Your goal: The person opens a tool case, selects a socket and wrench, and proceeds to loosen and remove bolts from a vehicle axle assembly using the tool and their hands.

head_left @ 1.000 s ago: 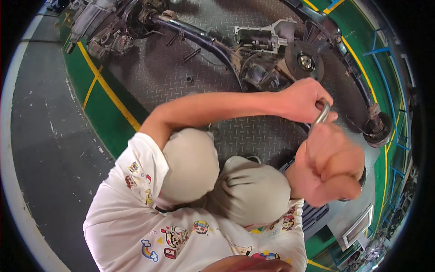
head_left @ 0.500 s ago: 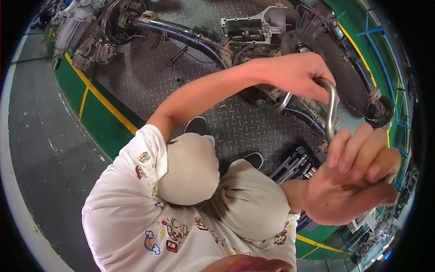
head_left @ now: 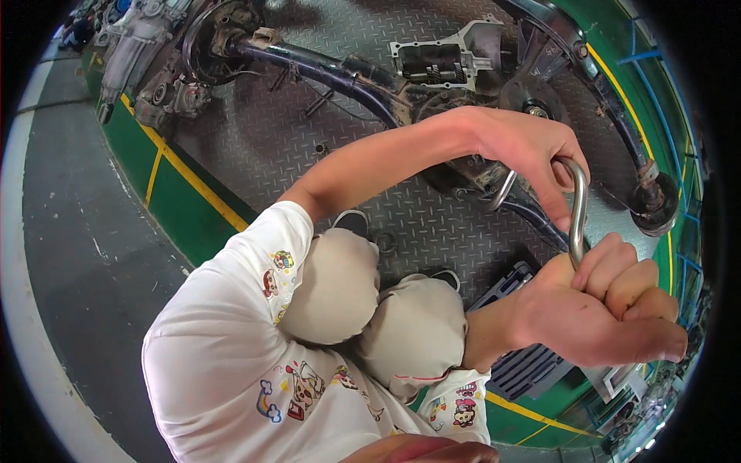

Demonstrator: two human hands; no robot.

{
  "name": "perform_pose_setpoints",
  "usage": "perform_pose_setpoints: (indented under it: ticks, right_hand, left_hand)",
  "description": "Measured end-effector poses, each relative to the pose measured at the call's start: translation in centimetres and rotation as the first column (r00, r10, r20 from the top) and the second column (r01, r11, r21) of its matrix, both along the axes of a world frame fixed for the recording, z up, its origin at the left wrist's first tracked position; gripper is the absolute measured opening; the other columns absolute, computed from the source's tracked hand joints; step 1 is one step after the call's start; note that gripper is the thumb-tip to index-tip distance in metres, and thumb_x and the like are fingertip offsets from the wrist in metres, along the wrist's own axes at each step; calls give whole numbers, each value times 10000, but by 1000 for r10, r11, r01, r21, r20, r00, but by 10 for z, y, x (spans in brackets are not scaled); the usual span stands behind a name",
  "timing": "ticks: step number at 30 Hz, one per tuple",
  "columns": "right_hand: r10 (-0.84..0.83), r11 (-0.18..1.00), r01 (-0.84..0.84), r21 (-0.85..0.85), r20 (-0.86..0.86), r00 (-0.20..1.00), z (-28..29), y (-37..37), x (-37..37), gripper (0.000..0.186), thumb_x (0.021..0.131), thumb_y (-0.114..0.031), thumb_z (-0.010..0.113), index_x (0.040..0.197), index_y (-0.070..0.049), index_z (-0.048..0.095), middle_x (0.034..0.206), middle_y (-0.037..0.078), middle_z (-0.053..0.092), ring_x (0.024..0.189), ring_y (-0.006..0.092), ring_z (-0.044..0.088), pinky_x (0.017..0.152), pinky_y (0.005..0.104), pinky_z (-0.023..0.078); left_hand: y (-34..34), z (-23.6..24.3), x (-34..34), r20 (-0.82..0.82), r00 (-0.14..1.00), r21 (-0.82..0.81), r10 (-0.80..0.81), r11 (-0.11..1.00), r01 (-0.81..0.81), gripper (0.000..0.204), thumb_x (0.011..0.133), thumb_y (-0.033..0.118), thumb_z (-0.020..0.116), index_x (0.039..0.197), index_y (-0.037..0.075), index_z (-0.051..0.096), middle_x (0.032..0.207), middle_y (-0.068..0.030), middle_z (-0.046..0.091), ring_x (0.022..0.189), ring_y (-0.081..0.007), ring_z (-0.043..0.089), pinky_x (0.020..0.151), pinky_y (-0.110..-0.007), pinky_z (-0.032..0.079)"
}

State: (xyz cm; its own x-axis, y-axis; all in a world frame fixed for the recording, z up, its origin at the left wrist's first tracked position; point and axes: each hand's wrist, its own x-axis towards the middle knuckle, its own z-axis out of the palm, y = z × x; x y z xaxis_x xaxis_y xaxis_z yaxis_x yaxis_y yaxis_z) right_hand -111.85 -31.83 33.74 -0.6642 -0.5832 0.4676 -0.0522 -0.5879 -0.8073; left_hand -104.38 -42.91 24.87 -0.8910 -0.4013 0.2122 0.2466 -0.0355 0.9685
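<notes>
A bright steel bar bent like a crank, apparently a speed wrench point(head_left: 577, 212), runs between my two hands. My left hand point(head_left: 532, 150) reaches across from the left and holds its bent middle, one finger stretched down along it. The wrench's other bend shows left of that hand, over the dark axle; its working end is hidden. At the lower right, my right hand point(head_left: 602, 301) is curled round the near end of the bar, thumb pointing out to the right. Behind the wrench lies a black axle assembly point(head_left: 347, 77) with a greasy middle housing.
An opened gearbox housing point(head_left: 432, 65) lies beyond the axle. More gearbox castings point(head_left: 143, 46) stand at the far left. A grey tool case point(head_left: 532, 374) lies beneath my right forearm. Diamond-plate floor point(head_left: 417, 231) meets a green, yellow-lined strip point(head_left: 193, 201).
The wrench and both hands sit slightly farther right and lower, with the view shifted too. A left finger has stretched down the bar. My right fingers have curled tighter round its end.
</notes>
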Motion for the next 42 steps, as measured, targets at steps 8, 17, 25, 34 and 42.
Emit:
perform_pose_setpoints:
  ticks: [8, 17, 25, 34, 42]
  right_hand:
    - [-266, 964, 267, 9, -21, 964, 2, -15, 22, 520, 1034, -341, 443, 584, -182, 235, 512, -39, 158, 420, 79, 95, 425, 242, 133]
    - [-459, 886, 464, -18, -179, 870, 0, -31, 27, 476, 990, -248, 451, 575, -171, 232, 515, -53, 119, 405, 66, 104, 415, 238, 128]
    - [-273, 959, 238, -157, -262, 926, -7, -26, 11, 443, 1110, -355, 338, 700, -188, 333, 455, -89, 249, 292, 4, 198, 215, 203, 178]
    - [-233, 966, 183, -184, -304, 924, -3, -32, 12, 436, 1111, -356, 319, 720, -169, 366, 469, -84, 258, 293, 12, 200, 209, 201, 179]
    - [-326, 945, 321, -63, -247, 912, -7, -24, 13, 447, 994, -297, 467, 621, -165, 260, 575, -37, 158, 453, 89, 119, 448, 254, 181]
  left_hand:
    - [7, 2, 11, 21, 993, 35, 118, 992, -119, 529, 662, 366, 946, 601, 96, 495, 562, 102, 295, 537, -38, 302, 485, -277, 213]
    - [3, -10, 5, -62, 976, 7, 210, 978, -210, 568, 608, 435, 945, 592, 35, 542, 524, 43, 377, 520, -72, 372, 485, -305, 272]
    - [1, -11, 9, -59, 962, -116, 266, 955, -271, 632, 576, 499, 933, 561, 41, 497, 500, 3, 384, 487, -141, 400, 486, -336, 314]
    - [0, -11, 4, -114, 940, -112, 322, 936, -335, 648, 567, 494, 930, 565, 38, 471, 498, -12, 401, 473, -156, 408, 490, -334, 339]
    - [-5, -16, 3, -95, 946, -117, 309, 941, -319, 685, 559, 536, 923, 550, 32, 458, 487, -7, 400, 467, -147, 413, 481, -330, 342]
